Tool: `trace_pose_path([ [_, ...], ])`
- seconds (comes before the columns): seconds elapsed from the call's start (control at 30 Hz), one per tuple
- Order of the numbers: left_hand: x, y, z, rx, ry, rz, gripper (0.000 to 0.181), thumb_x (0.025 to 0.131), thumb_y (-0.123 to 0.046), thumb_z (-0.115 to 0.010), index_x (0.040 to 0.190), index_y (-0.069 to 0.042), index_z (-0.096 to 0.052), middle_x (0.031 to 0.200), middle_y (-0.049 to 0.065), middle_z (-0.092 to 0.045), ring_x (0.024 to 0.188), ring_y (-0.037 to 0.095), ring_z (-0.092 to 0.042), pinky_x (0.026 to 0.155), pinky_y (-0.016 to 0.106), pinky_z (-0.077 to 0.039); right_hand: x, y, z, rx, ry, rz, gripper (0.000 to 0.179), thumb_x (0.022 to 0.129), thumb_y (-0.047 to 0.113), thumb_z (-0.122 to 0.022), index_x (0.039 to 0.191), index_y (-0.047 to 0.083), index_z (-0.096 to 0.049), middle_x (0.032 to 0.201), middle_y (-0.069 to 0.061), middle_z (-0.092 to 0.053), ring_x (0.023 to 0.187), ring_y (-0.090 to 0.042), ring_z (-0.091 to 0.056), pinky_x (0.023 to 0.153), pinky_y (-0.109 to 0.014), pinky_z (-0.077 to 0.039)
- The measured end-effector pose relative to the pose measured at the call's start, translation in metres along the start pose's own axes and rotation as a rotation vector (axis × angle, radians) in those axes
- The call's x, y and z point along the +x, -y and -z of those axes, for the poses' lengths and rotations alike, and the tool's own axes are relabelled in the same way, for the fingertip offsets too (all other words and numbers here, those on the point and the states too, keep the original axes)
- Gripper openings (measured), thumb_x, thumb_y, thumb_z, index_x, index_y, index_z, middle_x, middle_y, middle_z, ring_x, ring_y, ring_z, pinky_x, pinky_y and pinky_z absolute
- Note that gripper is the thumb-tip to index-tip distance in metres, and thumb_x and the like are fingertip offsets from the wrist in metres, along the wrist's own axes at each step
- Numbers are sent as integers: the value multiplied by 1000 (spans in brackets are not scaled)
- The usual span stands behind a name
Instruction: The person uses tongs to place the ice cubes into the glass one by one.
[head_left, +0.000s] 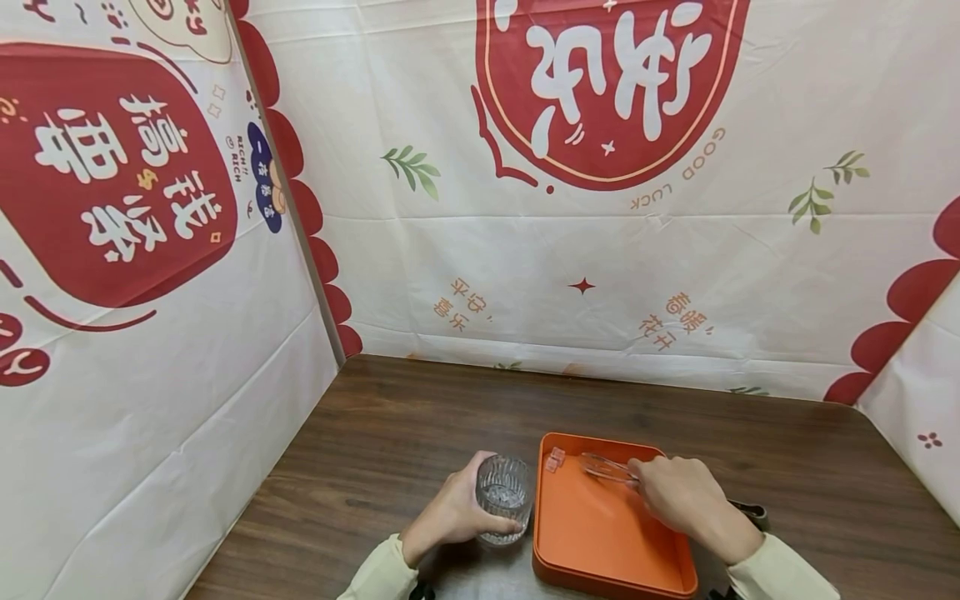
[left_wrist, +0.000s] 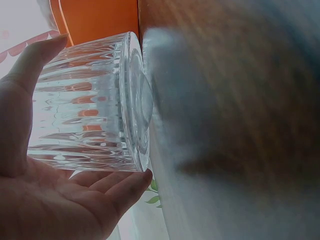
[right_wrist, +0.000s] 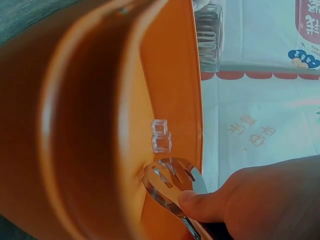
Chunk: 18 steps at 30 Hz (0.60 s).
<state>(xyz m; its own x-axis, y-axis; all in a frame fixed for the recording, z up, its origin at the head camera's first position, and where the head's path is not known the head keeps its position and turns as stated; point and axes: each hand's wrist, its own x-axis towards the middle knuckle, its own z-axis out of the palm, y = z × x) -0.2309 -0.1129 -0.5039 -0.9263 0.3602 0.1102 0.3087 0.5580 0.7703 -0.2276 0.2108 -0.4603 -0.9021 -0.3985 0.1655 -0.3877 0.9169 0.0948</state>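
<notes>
My left hand (head_left: 459, 507) grips a clear ribbed glass (head_left: 504, 483), thumb on one side and fingers on the other. Upright beside the tray's left wall, the glass has its base at the tabletop; I cannot tell whether it touches. In my right hand (head_left: 681, 493) are metal tongs (right_wrist: 167, 182) with slotted ends, lowered inside the orange tray (head_left: 592, 525). Two small clear cubes (right_wrist: 160, 135) lie side by side near the tray's far left corner, a short way from the tong tips. The palm hides part of the tongs' handle.
A dark wood-grain table (head_left: 420, 400) bears the tray and glass. Printed white cloth (head_left: 525, 250) hangs behind it, and another cloth panel (head_left: 225, 400) runs along the left side. The tray's raised rim (head_left: 537, 500) stands between the glass and the cubes.
</notes>
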Motion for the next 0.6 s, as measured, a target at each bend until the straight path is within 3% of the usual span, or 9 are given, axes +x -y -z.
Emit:
trace_pose_path([
  [0.2, 0, 0, 0, 0, 0, -2, 89, 59, -40, -95, 132, -18, -48, 110, 2, -66, 97, 16, -63, 84, 33, -51, -1, 1, 5, 8, 22, -11, 20, 86, 28, -74, 77, 23, -57, 59, 4, -51, 48, -19, -51, 43, -38, -41],
  [0.6, -1, -1, 0, 6, -2, -9, 87, 60, -40, -94, 130, -17, -48, 109, 3, -67, 95, 17, -64, 83, 33, -52, -4, 0, 17, 32, -45, 6, 27, 89, 31, -72, 74, 22, -51, 56, 6, -43, 45, -16, -45, 41, -35, -35],
])
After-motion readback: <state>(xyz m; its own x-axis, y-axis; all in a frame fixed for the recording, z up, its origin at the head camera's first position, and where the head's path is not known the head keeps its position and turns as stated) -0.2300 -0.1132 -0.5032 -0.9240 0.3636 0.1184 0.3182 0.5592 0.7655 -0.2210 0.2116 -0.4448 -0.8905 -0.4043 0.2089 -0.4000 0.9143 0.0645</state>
